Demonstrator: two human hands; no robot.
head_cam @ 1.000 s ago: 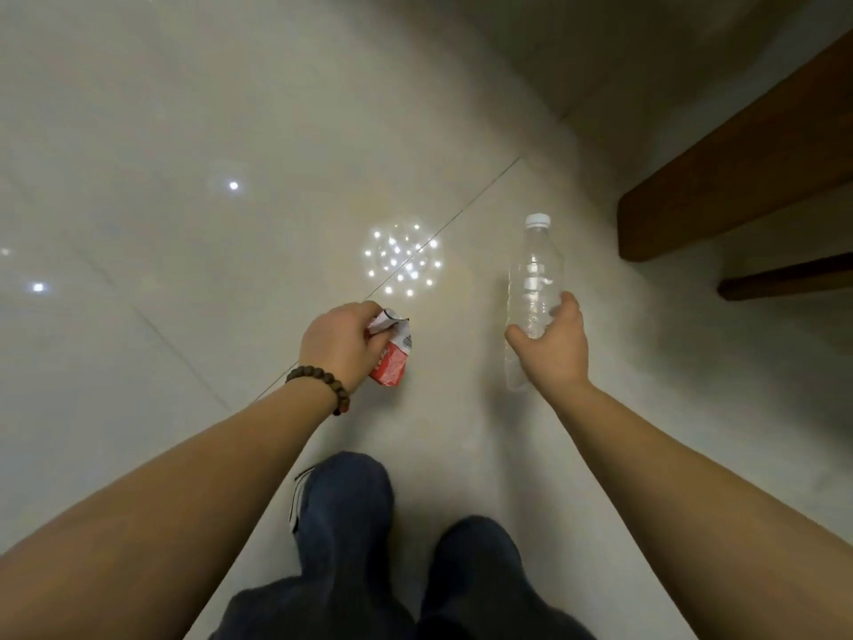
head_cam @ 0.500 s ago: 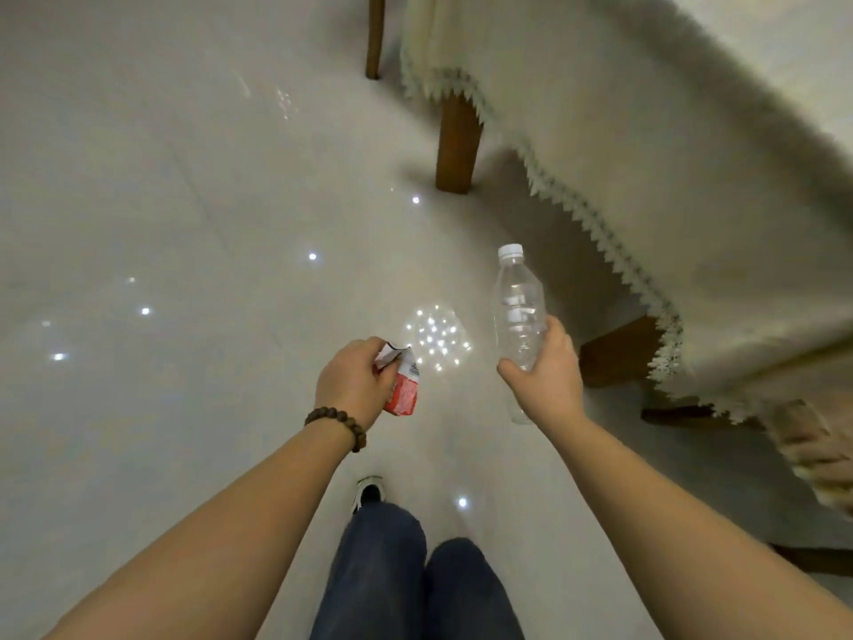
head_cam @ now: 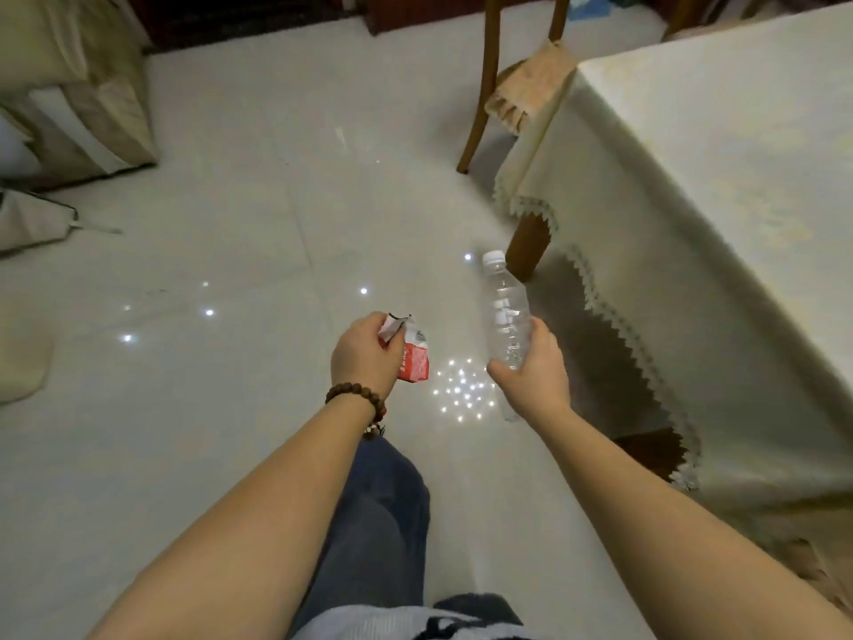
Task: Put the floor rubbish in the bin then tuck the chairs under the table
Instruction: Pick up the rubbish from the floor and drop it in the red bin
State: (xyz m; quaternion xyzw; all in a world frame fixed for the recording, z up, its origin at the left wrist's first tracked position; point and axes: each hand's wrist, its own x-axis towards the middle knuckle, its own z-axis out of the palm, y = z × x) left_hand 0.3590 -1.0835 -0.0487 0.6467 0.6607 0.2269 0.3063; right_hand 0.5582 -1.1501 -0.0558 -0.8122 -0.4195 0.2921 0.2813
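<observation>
My left hand (head_cam: 364,355) grips a small crumpled red and white carton (head_cam: 414,358), held above the pale tiled floor. My right hand (head_cam: 535,371) holds a clear plastic bottle (head_cam: 505,311) with a white cap by its lower half, neck tilted up and away. Both hands are in front of me, close together. At the right stands the table (head_cam: 720,187) under a cream cloth with a lace edge. A wooden chair (head_cam: 512,80) with a beige cushion stands at the table's far corner. No bin is in view.
A wooden table leg (head_cam: 528,249) shows below the cloth just beyond the bottle. A sofa or bedding in beige cloth (head_cam: 78,85) fills the far left. Dark furniture runs along the back wall. My legs in dark trousers are below.
The view has lifted from the floor to the room, bringing the table, chair and left furniture into sight. Both hands keep their grip on the carton and bottle.
</observation>
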